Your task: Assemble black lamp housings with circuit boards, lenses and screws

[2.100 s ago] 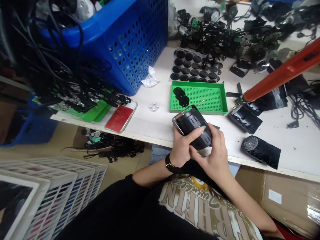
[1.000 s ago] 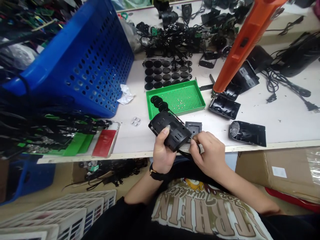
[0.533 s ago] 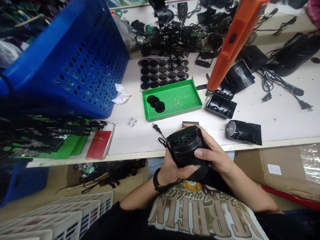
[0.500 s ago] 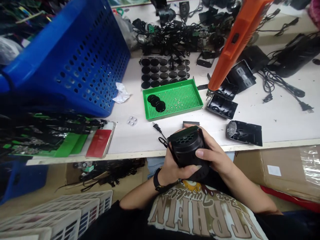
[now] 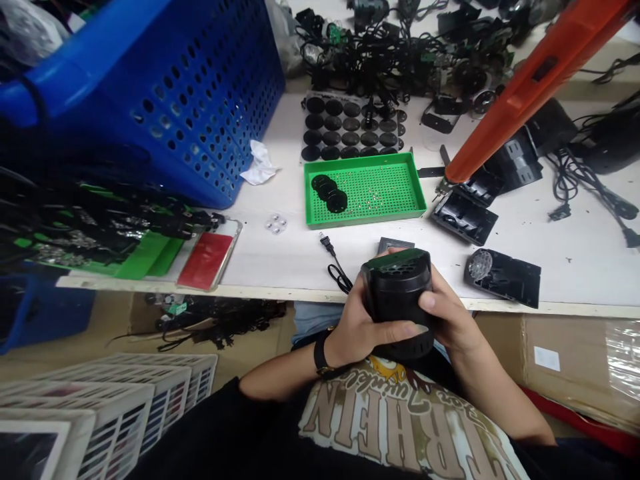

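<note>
A black plastic device housing with a honeycomb grille (image 5: pixel 400 300) is held between both hands, close to my body at the table's front edge. My left hand (image 5: pixel 363 327) wraps its left side, thumb lying across the front. On the other side, my right hand (image 5: pixel 447 310) grips it with the thumb pressed to its face. The fingers behind the housing are hidden. A black power cord with a plug (image 5: pixel 327 245) lies just left of it. Behind the hands rests a small dark grey rectangular piece (image 5: pixel 395 244).
A green perforated tray (image 5: pixel 315 217) holds black discs and small screws. An orange electric screwdriver (image 5: pixel 520 100) hangs at the right above open black housing halves (image 5: pixel 465 217). Another half with a clear round lens (image 5: pixel 505 277) lies nearby. A large blue basket (image 5: pixel 200 100) stands left.
The view has shifted, so the table's things sit differently in the frame. Both hands keep hold of the housing, which is turned slightly more upright.
</note>
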Demonstrator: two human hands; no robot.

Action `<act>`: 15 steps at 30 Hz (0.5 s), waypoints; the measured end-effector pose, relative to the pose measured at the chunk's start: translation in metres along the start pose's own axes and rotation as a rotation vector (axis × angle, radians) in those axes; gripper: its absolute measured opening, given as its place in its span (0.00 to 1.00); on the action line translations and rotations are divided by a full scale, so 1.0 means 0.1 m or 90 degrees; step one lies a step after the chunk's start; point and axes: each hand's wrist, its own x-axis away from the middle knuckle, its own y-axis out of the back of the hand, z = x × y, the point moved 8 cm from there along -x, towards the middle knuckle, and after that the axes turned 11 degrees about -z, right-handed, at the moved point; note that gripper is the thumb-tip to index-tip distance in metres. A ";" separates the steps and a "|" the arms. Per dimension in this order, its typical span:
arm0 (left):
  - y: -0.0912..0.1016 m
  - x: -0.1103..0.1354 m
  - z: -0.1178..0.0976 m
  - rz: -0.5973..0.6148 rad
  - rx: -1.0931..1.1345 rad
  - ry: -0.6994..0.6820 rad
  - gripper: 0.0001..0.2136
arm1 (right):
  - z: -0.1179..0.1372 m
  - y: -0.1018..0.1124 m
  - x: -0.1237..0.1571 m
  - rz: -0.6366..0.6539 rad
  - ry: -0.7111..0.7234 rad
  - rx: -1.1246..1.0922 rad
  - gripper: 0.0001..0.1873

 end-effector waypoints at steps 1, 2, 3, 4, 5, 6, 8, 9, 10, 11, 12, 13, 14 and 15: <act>-0.02 -0.01 -0.01 0.012 0.000 -0.003 0.30 | 0.01 0.00 0.00 0.004 0.008 0.014 0.41; -0.03 -0.01 -0.02 0.018 -0.001 -0.006 0.30 | 0.03 0.00 -0.01 0.007 0.016 0.026 0.41; -0.03 -0.01 -0.02 0.015 -0.003 -0.006 0.31 | 0.03 0.00 -0.01 0.007 0.019 0.032 0.39; -0.02 -0.02 -0.01 0.005 -0.004 -0.002 0.32 | 0.03 0.00 -0.02 0.003 0.018 0.033 0.36; 0.00 -0.02 0.00 -0.005 -0.005 0.005 0.34 | 0.01 0.00 -0.03 -0.007 0.012 0.029 0.33; 0.02 -0.02 0.03 -0.014 -0.003 0.013 0.36 | 0.00 0.01 -0.04 -0.020 0.003 0.025 0.31; 0.04 -0.02 0.08 -0.018 0.008 0.029 0.38 | -0.03 0.02 -0.07 -0.045 -0.015 0.018 0.30; 0.04 -0.03 0.10 -0.016 0.015 0.033 0.39 | -0.03 0.01 -0.09 -0.052 -0.022 0.016 0.30; 0.04 -0.04 0.12 -0.016 0.023 0.035 0.38 | -0.03 0.00 -0.11 -0.055 -0.026 0.014 0.31; 0.05 -0.05 0.12 -0.020 0.031 0.039 0.38 | -0.02 -0.02 -0.13 -0.052 -0.032 0.011 0.32; 0.06 -0.07 0.13 -0.030 0.039 0.048 0.37 | -0.01 -0.04 -0.15 -0.049 -0.040 0.005 0.33; 0.07 -0.10 0.13 -0.045 0.049 0.066 0.37 | -0.01 -0.06 -0.18 -0.048 -0.052 0.000 0.34; 0.08 -0.13 0.14 -0.064 0.061 0.088 0.36 | 0.00 -0.07 -0.20 -0.053 -0.066 -0.004 0.34; 0.09 -0.17 0.13 -0.086 0.076 0.114 0.35 | 0.00 -0.06 -0.22 -0.065 -0.077 -0.010 0.34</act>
